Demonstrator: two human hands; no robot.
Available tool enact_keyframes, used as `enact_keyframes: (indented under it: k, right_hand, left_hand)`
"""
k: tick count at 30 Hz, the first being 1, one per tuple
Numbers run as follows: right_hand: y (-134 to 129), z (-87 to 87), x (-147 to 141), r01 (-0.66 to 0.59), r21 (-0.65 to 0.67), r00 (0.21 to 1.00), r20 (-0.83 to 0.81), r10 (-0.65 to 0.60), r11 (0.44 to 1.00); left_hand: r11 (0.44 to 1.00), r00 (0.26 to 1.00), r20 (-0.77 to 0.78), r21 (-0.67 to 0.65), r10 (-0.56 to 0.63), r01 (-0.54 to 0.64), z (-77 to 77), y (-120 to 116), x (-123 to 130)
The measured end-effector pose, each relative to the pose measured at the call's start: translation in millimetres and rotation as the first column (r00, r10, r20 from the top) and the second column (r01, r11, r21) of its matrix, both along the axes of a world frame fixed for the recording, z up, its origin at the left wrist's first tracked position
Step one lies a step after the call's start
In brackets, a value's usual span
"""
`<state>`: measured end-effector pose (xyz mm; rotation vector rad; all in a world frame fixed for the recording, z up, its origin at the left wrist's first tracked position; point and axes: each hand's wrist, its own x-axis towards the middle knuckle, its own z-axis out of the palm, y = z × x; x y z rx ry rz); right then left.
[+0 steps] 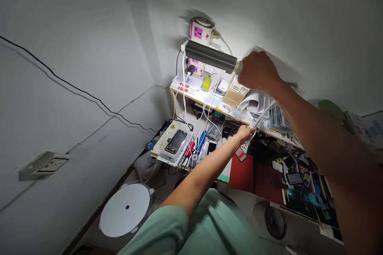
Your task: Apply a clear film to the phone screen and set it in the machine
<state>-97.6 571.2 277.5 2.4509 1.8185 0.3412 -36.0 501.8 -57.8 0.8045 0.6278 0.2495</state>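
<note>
While both hands hold the lamp, it hangs over a crowded shelf.
The right hand (pixel 257 72) is closed on the ribbed lamp head (pixel 211 56); the left hand (pixel 245 132) pinches its bendy neck (pixel 263 114) (white cables (pixel 209 105) dangle close), so a tug could snag them and drag chargers off the shelf (pixel 194 96).

No legible text, label or number on anything in view.

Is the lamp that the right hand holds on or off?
On. The lamp throws bright light onto the shelf below it, while the right hand grips its end.
</note>
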Motion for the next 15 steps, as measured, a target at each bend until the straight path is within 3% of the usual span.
enact_keyframes:
  k: [7, 10, 13, 15]
  right_hand:
    - [4.5, -5.0, 11.8, -0.112, -0.026, 0.993, 0.035, 0.113, 0.993]
    - [-2.9, 2.2, 3.4, -0.117, -0.019, 0.993, 0.025, 0.118, 0.993]
    - [-45.6, 16.1, -1.1, -0.192, 0.052, 0.981, -0.029, 0.194, 0.98]
    - [-98.3, 12.4, 6.6, -0.284, 0.229, 0.944, -0.101, 0.313, 0.931]
  left_hand:
    - [0.996, 0.997, -0.07, 0.079, -0.038, 0.044, 3.1, 2.9, -4.8]
    - [0.992, 0.996, -0.072, 0.106, -0.059, 0.067, 9.4, 4.5, -11.0]
    - [0.987, 0.995, -0.062, 0.138, -0.079, 0.087, 15.7, 5.9, -15.6]
    - [0.983, 0.996, -0.059, 0.168, -0.069, 0.078, 19.5, 7.8, -21.5]
